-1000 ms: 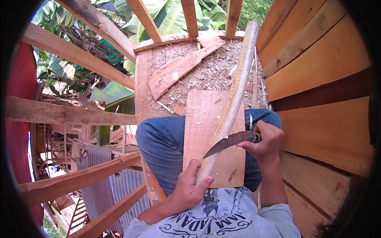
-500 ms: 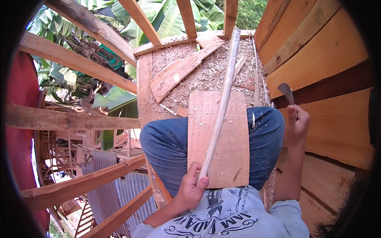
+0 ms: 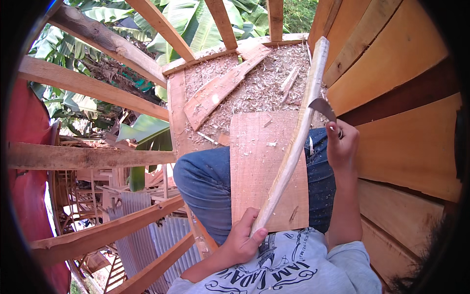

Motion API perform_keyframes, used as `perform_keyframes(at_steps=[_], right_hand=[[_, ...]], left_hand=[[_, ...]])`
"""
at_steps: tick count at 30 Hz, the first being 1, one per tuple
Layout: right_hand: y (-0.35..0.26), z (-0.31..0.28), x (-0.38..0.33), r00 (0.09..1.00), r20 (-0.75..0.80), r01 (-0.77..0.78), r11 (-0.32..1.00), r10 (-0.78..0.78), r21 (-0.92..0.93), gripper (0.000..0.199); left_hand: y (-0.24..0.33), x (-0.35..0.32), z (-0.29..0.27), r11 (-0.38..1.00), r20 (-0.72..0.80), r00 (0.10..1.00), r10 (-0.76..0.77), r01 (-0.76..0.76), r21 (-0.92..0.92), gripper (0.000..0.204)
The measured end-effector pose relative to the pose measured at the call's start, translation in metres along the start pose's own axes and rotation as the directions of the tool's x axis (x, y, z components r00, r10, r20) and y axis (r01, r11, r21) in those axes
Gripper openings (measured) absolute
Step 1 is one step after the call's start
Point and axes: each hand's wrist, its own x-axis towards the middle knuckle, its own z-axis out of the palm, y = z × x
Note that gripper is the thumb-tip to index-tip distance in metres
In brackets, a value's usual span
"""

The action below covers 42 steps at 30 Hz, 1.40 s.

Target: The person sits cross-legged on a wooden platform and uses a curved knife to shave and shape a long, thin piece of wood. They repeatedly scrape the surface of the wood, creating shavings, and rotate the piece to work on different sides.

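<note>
A long, pale, slightly bent wooden stick (image 3: 293, 147) slants from my lap up to the far right. My left hand (image 3: 243, 238) is closed around its near end, close to my shirt. In my right hand (image 3: 342, 143) is a small knife with a short, dark, curved blade (image 3: 323, 108); the fist hides most of its handle. The blade meets the right side of the stick, about a third of the way down from its far end. Under the stick, a flat wooden board (image 3: 264, 166) rests across my lap, with a few shavings on it.
Wood shavings (image 3: 274, 68) cover the plank floor ahead, where a larger wood offcut (image 3: 223, 90) lies. Open wooden rails (image 3: 93, 151) run along the left, with corrugated sheets (image 3: 129, 220) below. A plank wall (image 3: 411, 142) stands close on the right.
My right hand has moved left, bringing the knife blade from beside the wall to the stick. The stick's far end has swung right, and the stick looks turned in my left hand.
</note>
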Motion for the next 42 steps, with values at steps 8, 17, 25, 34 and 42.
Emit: perform_keyframes(at_steps=[8,17,25,34,42], right_hand=[[-0.023,-0.017,-0.039,0.952,0.246,0.201,0.979,-0.184,-0.043,0.065],[-0.018,-0.004,-0.030,0.835,0.149,0.549,0.790,-0.529,-0.274,0.073],[-0.023,0.000,-0.024,0.860,0.105,0.508,0.824,-0.499,-0.250,0.074],[0.032,-0.035,0.033,0.970,-0.164,-0.160,0.979,0.180,0.127,0.063],[-0.061,0.009,-0.057,0.830,0.479,0.284,0.956,-0.286,0.079,0.047]], left_hand=[[-0.004,0.002,-0.015,0.999,-0.120,0.993,0.009,-0.004,0.042,0.029],[0.026,0.007,-0.011,0.910,-0.194,0.964,0.183,-0.091,0.404,0.032],[0.034,0.006,-0.008,0.921,-0.191,0.957,0.220,-0.139,0.363,0.035],[-0.002,-0.006,-0.013,0.964,-0.117,0.985,0.129,-0.097,0.248,0.033],[-0.007,0.012,-0.044,0.930,-0.076,0.995,0.064,-0.087,-0.358,0.040]])
